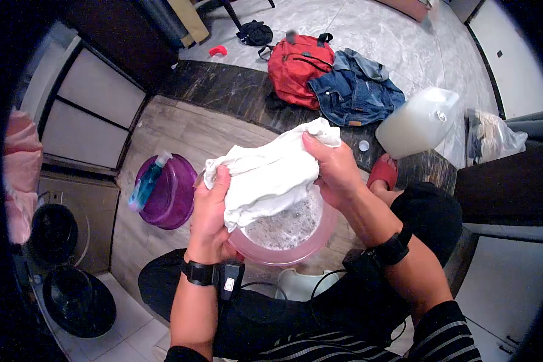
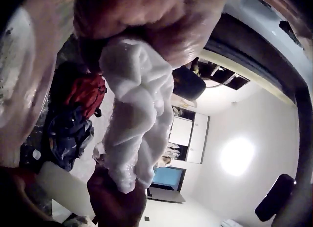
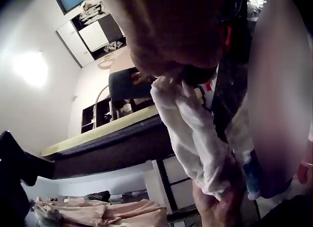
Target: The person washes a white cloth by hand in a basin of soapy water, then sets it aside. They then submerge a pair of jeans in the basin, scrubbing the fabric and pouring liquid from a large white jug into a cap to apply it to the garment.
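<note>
A wet white cloth (image 1: 271, 175) is stretched between both hands above a pink basin (image 1: 283, 256) of sudsy water (image 1: 286, 223). The left hand (image 1: 210, 211) grips its left end, thumb on top. At the other end the right hand (image 1: 338, 172) pinches the cloth, its thumb also on top. Bunched folds of the cloth (image 2: 139, 109) fill the middle of the left wrist view, with the left hand (image 2: 151, 21) above and the right hand (image 2: 117, 197) below. In the right wrist view the cloth (image 3: 195, 134) hangs between the right hand (image 3: 171, 31) and the left hand (image 3: 220, 207).
A purple basin (image 1: 184, 205) holding a blue bottle (image 1: 146, 184) stands to the left. Beyond the pink basin lie a red backpack (image 1: 298, 69) and a denim garment (image 1: 359, 90). A large translucent jug (image 1: 413, 127) and a small white cap (image 1: 364, 146) are at the right.
</note>
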A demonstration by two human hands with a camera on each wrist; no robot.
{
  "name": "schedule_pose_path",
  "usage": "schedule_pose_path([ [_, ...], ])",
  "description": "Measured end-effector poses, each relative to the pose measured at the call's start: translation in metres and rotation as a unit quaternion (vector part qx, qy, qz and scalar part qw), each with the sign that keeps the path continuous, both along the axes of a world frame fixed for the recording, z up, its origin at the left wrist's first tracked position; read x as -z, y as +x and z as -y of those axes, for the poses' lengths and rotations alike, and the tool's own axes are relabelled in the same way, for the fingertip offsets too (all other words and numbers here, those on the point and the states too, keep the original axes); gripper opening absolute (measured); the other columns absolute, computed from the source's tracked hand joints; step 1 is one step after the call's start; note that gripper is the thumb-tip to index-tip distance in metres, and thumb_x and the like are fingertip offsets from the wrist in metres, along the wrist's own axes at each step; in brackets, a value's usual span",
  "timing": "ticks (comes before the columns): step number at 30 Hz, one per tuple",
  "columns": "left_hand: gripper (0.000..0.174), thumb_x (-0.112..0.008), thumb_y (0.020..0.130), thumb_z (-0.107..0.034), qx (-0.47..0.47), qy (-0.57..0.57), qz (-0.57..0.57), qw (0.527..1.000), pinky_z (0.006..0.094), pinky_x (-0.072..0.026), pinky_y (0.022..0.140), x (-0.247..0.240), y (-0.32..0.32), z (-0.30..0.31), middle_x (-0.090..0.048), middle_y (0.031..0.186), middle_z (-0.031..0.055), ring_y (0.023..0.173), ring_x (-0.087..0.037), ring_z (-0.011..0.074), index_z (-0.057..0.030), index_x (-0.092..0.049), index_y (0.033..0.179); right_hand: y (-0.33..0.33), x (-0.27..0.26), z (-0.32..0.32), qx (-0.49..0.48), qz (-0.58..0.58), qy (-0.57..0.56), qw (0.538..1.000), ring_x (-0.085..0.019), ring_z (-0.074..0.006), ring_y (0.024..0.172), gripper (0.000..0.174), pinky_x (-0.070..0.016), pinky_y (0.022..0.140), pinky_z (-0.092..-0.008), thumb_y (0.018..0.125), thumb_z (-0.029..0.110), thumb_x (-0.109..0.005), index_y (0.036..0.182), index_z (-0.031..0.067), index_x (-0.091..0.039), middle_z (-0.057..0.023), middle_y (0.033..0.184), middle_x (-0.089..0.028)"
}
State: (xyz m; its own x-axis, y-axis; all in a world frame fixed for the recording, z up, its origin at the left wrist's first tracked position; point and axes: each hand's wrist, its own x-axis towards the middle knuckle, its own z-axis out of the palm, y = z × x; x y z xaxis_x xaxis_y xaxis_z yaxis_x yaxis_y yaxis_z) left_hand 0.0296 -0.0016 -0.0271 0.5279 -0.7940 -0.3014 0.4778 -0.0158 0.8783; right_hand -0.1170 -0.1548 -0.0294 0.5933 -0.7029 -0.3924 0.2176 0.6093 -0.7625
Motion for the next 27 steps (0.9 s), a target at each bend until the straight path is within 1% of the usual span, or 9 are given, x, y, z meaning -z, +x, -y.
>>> schedule_pose_path([
  [3, 0.057, -0.042, 0.099, -0.044, -0.004, 0.017, 0.021, 1.0, 0.0349, -0.0491, 0.093, -0.004, 0.001, -0.001, -0.058, 0.124, 0.016, 0.109, -0.061, 0.0246, 0.0038, -0.046, 0.13, 0.0, 0.0, 0.001, 0.004, -0.005, -0.009, 1.0, -0.065, -0.0174, 0.08, 0.025, -0.0531, 0.068, -0.0343, 0.088, 0.022, -0.065, 0.106, 0.0058, -0.061, -0.0061, 0.096, -0.067],
  [6, 0.056, -0.034, 0.101, -0.043, -0.04, 0.007, -0.049, 0.998, 0.0351, -0.0516, 0.09, -0.016, -0.003, 0.003, -0.06, 0.119, 0.0171, 0.107, -0.062, 0.0251, 0.0051, -0.048, 0.127, -0.001, -0.001, 0.001, 0.001, -0.004, -0.009, 1.0, -0.065, -0.0177, 0.081, 0.026, -0.0525, 0.07, -0.0338, 0.088, 0.022, -0.065, 0.107, 0.0046, -0.061, -0.0066, 0.096, -0.067],
  [13, 0.057, -0.034, 0.101, -0.043, -0.016, -0.021, -0.077, 0.997, 0.0361, -0.0467, 0.097, -0.006, -0.003, 0.004, -0.057, 0.126, 0.0165, 0.115, -0.057, 0.025, 0.0048, -0.045, 0.13, -0.004, 0.0, 0.008, 0.016, -0.016, 0.013, 1.0, -0.064, -0.0178, 0.083, 0.028, -0.0513, 0.072, -0.0326, 0.087, 0.021, -0.066, 0.107, 0.0025, -0.061, -0.0064, 0.098, -0.066],
  [15, 0.056, -0.037, 0.101, -0.043, 0.028, 0.006, -0.016, 0.999, 0.0361, -0.0441, 0.101, 0.003, 0.0, -0.001, -0.055, 0.13, 0.014, 0.119, -0.054, 0.0251, 0.0014, -0.043, 0.134, -0.005, 0.0, 0.01, 0.028, -0.02, -0.01, 0.999, -0.064, -0.0174, 0.083, 0.029, -0.051, 0.073, -0.0319, 0.087, 0.021, -0.066, 0.108, 0.0025, -0.06, -0.0069, 0.099, -0.066],
  [20, 0.058, -0.036, 0.1, -0.046, 0.041, 0.013, -0.111, 0.993, 0.0455, -0.0384, 0.105, -0.01, -0.021, 0.0, -0.049, 0.137, 0.0124, 0.123, -0.051, 0.0246, -0.0002, -0.041, 0.135, -0.002, -0.005, -0.002, 0.027, -0.074, -0.18, 0.981, -0.063, -0.0195, 0.09, 0.04, -0.0499, 0.08, -0.032, 0.086, 0.02, -0.065, 0.119, 0.0009, -0.053, -0.0104, 0.102, -0.065],
  [21, 0.058, -0.035, 0.1, -0.047, 0.054, -0.038, -0.172, 0.983, 0.0449, -0.038, 0.106, -0.01, -0.023, 0.0, -0.048, 0.138, 0.0121, 0.124, -0.05, 0.0247, -0.0013, -0.041, 0.136, -0.002, -0.009, -0.014, 0.008, -0.075, -0.246, 0.966, -0.063, -0.0227, 0.095, 0.044, -0.0495, 0.084, -0.0333, 0.086, 0.021, -0.064, 0.122, 0.0, -0.05, -0.0136, 0.103, -0.065],
  [23, 0.059, -0.034, 0.1, -0.048, 0.08, -0.137, -0.288, 0.944, 0.0437, -0.037, 0.107, -0.011, -0.026, -0.003, -0.046, 0.14, 0.0114, 0.125, -0.049, 0.025, -0.0034, -0.04, 0.137, -0.006, -0.01, -0.045, -0.076, -0.156, -0.485, 0.857, -0.059, -0.0299, 0.107, 0.052, -0.0461, 0.092, -0.0374, 0.082, 0.02, -0.066, 0.126, 0.0006, -0.047, -0.0206, 0.108, -0.063],
  [26, 0.057, -0.038, 0.099, -0.048, 0.027, -0.084, -0.203, 0.975, 0.0413, -0.0375, 0.106, -0.001, -0.03, -0.001, -0.049, 0.137, 0.0103, 0.125, -0.048, 0.0253, -0.0072, -0.041, 0.138, -0.013, -0.003, -0.073, -0.171, -0.146, -0.699, 0.679, -0.048, -0.0353, 0.124, 0.053, -0.0365, 0.105, -0.0426, 0.076, 0.018, -0.07, 0.123, 0.0022, -0.053, -0.0237, 0.12, -0.058],
  [27, 0.057, -0.038, 0.098, -0.048, 0.0, -0.053, -0.176, 0.983, 0.041, -0.0381, 0.106, 0.003, -0.03, -0.001, -0.05, 0.136, 0.0103, 0.124, -0.049, 0.0255, -0.0077, -0.041, 0.139, -0.014, 0.0, -0.071, -0.193, -0.098, -0.695, 0.686, -0.049, -0.0356, 0.123, 0.048, -0.0371, 0.105, -0.0423, 0.076, 0.017, -0.07, 0.119, 0.0027, -0.056, -0.0227, 0.12, -0.058],
])
